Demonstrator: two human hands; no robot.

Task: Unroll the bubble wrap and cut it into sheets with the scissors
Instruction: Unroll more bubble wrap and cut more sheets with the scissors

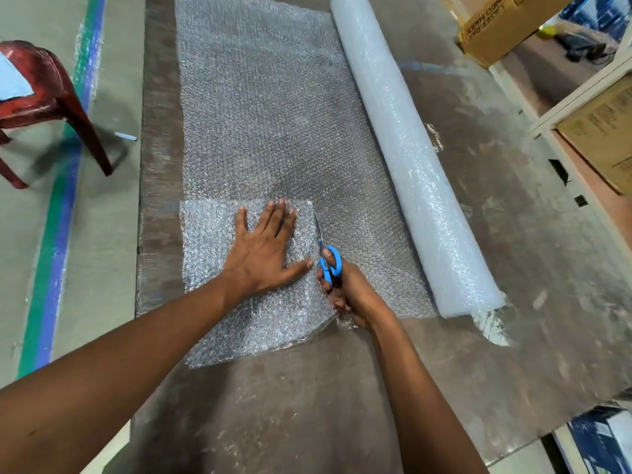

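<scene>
Bubble wrap roll [413, 155] lies on a worn brown table [478, 206], its unrolled bubble wrap sheet [266, 107] spread flat to the roll's left. Near end of the sheet has a whiter cut piece [212, 254] (looks folded or doubled over, can't tell which). Left hand [263, 248] lies flat on that piece, fingers straight and spread wide, pressing it down. Right hand [345, 289] grips blue-handled scissors [326, 254], fingers curled through the loops; blades point away, running along the piece's right edge, thumb of left hand just beside the handles. Red plastic chair [44, 100] on floor at left. Cardboard boxes [506, 25] on white shelving at right.
</scene>
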